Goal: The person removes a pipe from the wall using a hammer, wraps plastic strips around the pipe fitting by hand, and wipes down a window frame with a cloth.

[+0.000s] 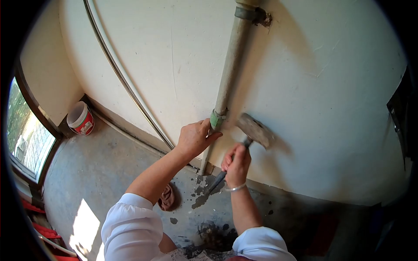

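Note:
My left hand (194, 140) is closed around the vertical pipe just below its green fitting (215, 120). Above the fitting, the thick grey pipe (233, 65) runs up the wall; a thinner section (204, 162) goes down to the floor. In my right hand (237, 165) is a hammer, gripped by its dark handle (216, 182) close to the head. The hammer's heavy, worn head (256, 129) is slightly blurred and sits to the right of the fitting, apart from it, in front of the wall.
A bracket (247, 14) clamps the pipe near the top. A curved metal tube (124, 80) runs down the wall at left. A red and white bucket (81, 118) stands in the corner beside a glazed door (29, 130). A brown cloth (168, 198) and wet patches lie on the floor.

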### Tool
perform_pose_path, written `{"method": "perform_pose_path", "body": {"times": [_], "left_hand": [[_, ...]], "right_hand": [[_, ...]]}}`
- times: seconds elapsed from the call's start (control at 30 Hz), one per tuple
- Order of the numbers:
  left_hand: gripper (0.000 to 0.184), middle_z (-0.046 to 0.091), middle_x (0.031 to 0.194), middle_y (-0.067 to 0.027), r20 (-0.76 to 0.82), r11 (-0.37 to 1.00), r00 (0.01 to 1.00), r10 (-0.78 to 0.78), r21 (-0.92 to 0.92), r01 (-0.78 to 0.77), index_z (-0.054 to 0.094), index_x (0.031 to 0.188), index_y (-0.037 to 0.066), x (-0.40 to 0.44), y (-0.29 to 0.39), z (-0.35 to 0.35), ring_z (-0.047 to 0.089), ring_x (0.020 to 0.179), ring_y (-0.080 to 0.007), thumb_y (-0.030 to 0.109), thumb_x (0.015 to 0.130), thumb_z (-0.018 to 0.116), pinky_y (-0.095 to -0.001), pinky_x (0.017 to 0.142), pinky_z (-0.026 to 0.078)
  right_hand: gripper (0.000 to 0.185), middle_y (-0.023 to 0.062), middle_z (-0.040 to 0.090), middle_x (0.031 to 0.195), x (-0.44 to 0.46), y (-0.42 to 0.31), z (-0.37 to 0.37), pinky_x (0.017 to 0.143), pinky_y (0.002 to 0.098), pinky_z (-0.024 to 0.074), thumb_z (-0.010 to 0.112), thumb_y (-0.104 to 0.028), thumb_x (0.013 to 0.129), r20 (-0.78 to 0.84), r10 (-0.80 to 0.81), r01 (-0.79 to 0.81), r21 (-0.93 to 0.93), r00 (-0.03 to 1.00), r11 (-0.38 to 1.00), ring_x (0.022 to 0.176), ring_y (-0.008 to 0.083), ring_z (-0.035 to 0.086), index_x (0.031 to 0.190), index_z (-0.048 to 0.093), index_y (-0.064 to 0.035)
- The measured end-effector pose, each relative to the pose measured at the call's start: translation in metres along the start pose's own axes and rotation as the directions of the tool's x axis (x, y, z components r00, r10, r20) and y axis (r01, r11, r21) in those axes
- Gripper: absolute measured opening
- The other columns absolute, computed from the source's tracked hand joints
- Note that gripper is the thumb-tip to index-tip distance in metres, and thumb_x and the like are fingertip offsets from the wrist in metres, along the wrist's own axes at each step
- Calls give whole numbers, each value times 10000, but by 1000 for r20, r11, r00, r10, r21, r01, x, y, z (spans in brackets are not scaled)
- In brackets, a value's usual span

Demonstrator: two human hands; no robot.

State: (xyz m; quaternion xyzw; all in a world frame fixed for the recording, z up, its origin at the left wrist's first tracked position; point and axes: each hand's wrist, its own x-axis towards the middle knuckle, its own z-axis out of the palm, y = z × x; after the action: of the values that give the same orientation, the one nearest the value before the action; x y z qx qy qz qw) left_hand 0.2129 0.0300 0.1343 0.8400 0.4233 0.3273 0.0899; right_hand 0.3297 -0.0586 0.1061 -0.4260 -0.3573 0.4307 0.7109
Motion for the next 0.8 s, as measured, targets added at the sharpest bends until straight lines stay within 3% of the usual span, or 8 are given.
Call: {"method": "perform_pose_path", "body": {"times": [0.13,0.2,0.33,0.47,0.53,0.57,0.7,0.8], "left_hand": [[326,575,649,-100,-16,1000,1000,-6,-7,6,497,784,61,1,0,1,572,591,-290,372,749,587,-370,506,442],[330,573,643,-105,-36,1000,999,-12,-29,11,495,780,58,0,1,2,570,591,-294,375,753,583,-374,508,441],[339,570,638,-112,-7,1000,1000,0,21,0,492,777,54,-2,0,2,569,590,-299,383,760,572,-375,508,441],[356,571,637,-115,25,999,999,-32,26,31,490,778,49,1,-1,3,570,591,-308,398,768,557,-387,509,441],[361,571,638,-114,48,998,998,-46,43,44,490,779,47,-1,1,0,570,593,-310,403,770,553,-392,510,441],[372,574,640,-115,55,997,997,-56,50,53,491,774,44,-1,3,-2,571,595,-312,411,769,553,-395,513,441],[407,584,648,-117,90,982,992,-89,174,73,499,763,36,-2,-2,2,575,599,-313,440,762,550,-394,519,446],[421,588,655,-120,61,990,995,-74,122,66,503,757,36,-3,-4,6,578,602,-311,454,757,548,-392,524,450]], "right_hand": [[462,-16,328,473,-12,6,1,332,216,302,406,-524,835,-54,-239,243,68,969,968,358,74,326,688,346,-90],[403,-20,338,484,4,27,11,336,213,305,437,-454,851,106,-193,207,-142,975,968,370,67,338,709,356,-86],[398,-22,347,495,-6,1,3,341,208,305,447,-448,848,137,-176,182,-31,975,983,374,67,338,719,368,-80],[458,-14,339,484,-12,0,1,322,210,297,438,-502,830,-68,-312,319,226,948,920,360,78,343,689,355,-74],[410,-8,349,487,1,24,7,316,213,296,432,-439,857,86,-311,322,-314,947,893,343,83,335,688,350,-75],[347,-7,337,473,4,25,15,310,216,291,427,-355,874,130,-120,117,24,984,993,338,85,330,685,353,-73],[442,-24,336,456,0,2,-2,318,212,291,439,-495,833,26,11,-14,114,1000,993,348,63,323,659,362,-96],[429,-13,313,450,-8,-9,-3,320,225,293,412,-468,846,-140,-158,196,325,977,925,344,80,318,641,358,-95]]}}
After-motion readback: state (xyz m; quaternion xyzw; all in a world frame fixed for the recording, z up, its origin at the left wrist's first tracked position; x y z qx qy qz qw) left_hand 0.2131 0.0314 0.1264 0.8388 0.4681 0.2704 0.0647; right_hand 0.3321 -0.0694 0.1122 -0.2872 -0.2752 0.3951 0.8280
